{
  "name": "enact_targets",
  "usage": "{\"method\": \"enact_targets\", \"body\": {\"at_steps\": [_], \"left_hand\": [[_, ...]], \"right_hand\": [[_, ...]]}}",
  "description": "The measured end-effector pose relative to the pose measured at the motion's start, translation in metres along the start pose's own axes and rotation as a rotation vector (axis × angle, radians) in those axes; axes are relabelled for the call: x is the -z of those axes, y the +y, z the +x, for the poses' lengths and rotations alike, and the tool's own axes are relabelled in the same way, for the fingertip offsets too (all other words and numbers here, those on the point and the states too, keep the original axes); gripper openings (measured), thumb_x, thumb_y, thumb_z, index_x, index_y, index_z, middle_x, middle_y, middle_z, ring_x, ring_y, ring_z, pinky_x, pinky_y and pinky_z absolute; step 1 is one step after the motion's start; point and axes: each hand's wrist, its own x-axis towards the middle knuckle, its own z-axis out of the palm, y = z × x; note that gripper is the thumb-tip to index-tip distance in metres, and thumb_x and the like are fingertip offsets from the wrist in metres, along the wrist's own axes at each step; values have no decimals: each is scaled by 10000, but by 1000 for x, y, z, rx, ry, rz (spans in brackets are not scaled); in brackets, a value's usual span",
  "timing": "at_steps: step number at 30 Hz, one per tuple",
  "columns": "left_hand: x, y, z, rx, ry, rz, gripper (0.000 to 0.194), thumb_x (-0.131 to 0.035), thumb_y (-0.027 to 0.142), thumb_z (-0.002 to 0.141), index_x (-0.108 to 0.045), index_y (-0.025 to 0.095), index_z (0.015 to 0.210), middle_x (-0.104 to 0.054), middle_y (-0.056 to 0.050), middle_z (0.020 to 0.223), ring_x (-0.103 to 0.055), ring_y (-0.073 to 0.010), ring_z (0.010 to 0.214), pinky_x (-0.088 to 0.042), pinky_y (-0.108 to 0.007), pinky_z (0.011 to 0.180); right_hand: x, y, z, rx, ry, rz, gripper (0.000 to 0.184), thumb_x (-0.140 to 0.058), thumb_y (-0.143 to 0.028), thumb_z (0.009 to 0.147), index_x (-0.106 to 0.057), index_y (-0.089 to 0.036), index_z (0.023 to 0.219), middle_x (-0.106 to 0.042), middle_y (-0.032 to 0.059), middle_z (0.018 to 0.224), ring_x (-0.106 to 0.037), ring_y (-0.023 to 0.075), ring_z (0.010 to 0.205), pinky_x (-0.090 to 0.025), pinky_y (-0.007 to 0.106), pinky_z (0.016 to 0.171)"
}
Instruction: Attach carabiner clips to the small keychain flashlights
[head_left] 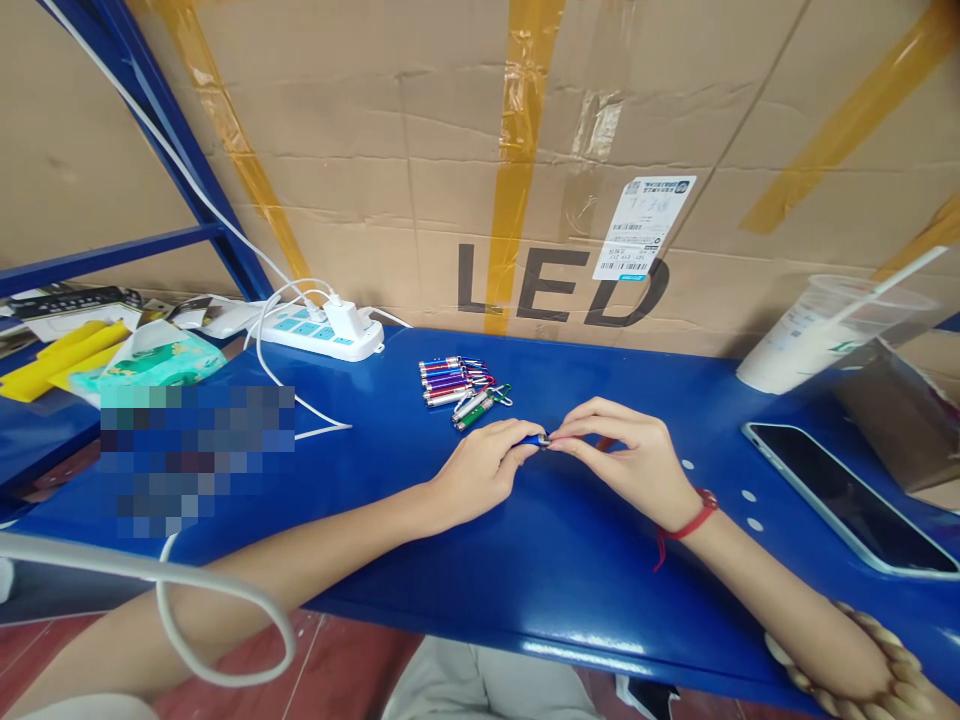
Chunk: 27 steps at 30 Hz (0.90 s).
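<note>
Blue tube (532,440), held just above the table (420,570): the left hand (480,470) grips its body, while the right hand (641,460) pinches its silvery end. Behind lie coloured tubes (448,381) with clips; right, a phone (847,495) and tilted cup (787,345); rear left, a power strip (360,345).

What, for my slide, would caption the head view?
Left hand and right hand hold a small blue tube over a blue table, near colorful tubes.

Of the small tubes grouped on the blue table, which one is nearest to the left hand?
The green tube, at the group's end nearest the left hand. It alone has a green body; the silver tube lies beside it.
</note>
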Motion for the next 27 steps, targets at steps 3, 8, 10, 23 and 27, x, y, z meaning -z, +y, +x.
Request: {"method": "enact_targets", "body": {"at_steps": [3, 8, 10, 23, 27], "left_hand": [[-1, -1, 0, -59, -33, -2, 199, -393, 113, 886, -570, 158, 965, -650, -42, 890, -588, -156, 801, -456, -244, 750], [-1, -5, -2, -79, -60, 7, 138, -426, 134, 881, -537, 177, 950, -653, -36, 926, -588, -172, 856, -447, -275, 780], [-1, -6, -3, -73, -43, 4, 97, -444, 140, 875, -520, 183, 918, -653, -36, 934, -590, -177, 869, -446, -278, 774], [-2, -6, -3, -48, 2, -44, 95, -423, 131, 868, -456, 203, 817, -649, -27, 903, -608, -173, 815, -461, -262, 703], [-4, -7, -3, -56, -5, -36, 87, -421, 138, 868, -459, 205, 827, -646, -30, 894, -606, -180, 827, -463, -266, 706]], "right_hand": [[0, 0, -1, -6, -34, -50, 159, -604, -283, 801, -706, -208, 705, -657, 30, 776, -601, 135, 651, -483, 238, 642], [0, 1, -4, 47, -66, -60, 163, -597, -259, 811, -681, -210, 680, -642, 13, 756, -593, 121, 659, -461, 213, 619], [-1, 1, -6, 77, -53, -44, 145, -600, -226, 811, -673, -207, 688, -637, 8, 754, -594, 118, 671, -457, 210, 618], [-10, -8, -7, 88, 102, 8, 86, -630, -127, 762, -672, -167, 699, -621, 20, 659, -577, 107, 582, -451, 178, 455], [-12, -10, -8, 5, 77, 6, 121, -608, -149, 776, -665, -159, 668, -612, 26, 652, -564, 103, 556, -423, 167, 398]]}}
